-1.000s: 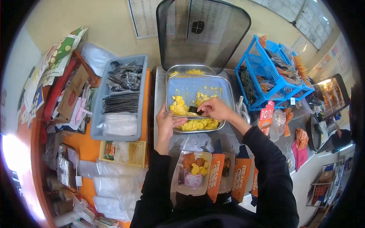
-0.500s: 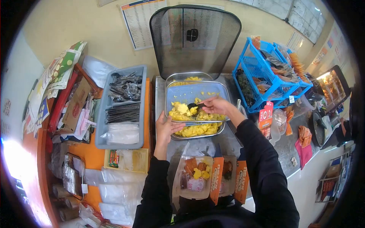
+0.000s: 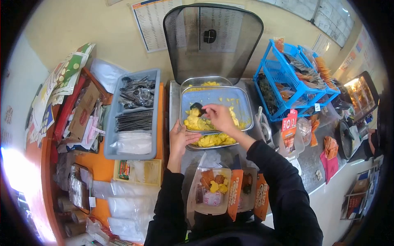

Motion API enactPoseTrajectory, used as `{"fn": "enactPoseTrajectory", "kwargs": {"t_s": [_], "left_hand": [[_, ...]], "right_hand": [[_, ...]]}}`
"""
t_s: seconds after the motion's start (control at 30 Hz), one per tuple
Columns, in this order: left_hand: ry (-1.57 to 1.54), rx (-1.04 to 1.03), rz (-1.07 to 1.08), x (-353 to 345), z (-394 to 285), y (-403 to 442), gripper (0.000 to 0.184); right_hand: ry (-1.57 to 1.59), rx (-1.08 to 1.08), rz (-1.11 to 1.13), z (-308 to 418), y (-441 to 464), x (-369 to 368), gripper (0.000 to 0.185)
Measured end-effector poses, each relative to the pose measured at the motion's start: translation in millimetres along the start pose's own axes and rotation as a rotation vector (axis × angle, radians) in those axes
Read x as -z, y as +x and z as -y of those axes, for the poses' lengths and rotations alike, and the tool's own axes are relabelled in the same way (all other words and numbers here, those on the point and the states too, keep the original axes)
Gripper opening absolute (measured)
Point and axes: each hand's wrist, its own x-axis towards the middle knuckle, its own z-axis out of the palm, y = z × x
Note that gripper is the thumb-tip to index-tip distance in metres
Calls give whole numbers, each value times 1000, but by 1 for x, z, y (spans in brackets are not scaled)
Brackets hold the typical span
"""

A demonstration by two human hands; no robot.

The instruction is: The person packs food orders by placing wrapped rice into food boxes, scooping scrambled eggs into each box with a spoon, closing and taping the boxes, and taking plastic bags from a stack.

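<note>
My right hand (image 3: 221,119) grips a black spoon (image 3: 197,108), its bowl down in the yellow scrambled-egg-like food (image 3: 197,124) at the left of a metal tray (image 3: 232,95). Around that tray's near left corner, my left hand (image 3: 180,140) is closed, thumb at the side and fingers along the near edge. Below the near edge, more yellow food (image 3: 213,140) lies in a second tray. Closer to me, an open takeaway box (image 3: 221,208) contains brown pieces, yellow lumps and a small printed packet. Another box (image 3: 246,201) stands beside it, with orange printed flaps.
On the left, a grey bin (image 3: 107,135) contains black cutlery and white packets. A dark mesh cover (image 3: 213,53) stands upright behind the trays. Blue baskets (image 3: 283,110) with packets stand at right, near metal tongs (image 3: 264,127). Plastic bags (image 3: 127,209) lie on the orange surface.
My right hand has shifted left and turned, taking the spoon from the middle of the food to its left side. The lump on the spoon is no longer visible. My left hand stays at the tray corner.
</note>
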Motion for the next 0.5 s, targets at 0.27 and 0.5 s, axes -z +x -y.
{"fn": "enactPoseTrajectory", "kwargs": {"t_s": [0.27, 0.5], "left_hand": [[-61, -13, -20, 5, 5, 4, 35], [-35, 5, -21, 6, 3, 7, 35]], "right_hand": [[-497, 436, 343, 13, -18, -1, 29], [-476, 578, 283, 21, 3, 28, 33]]}}
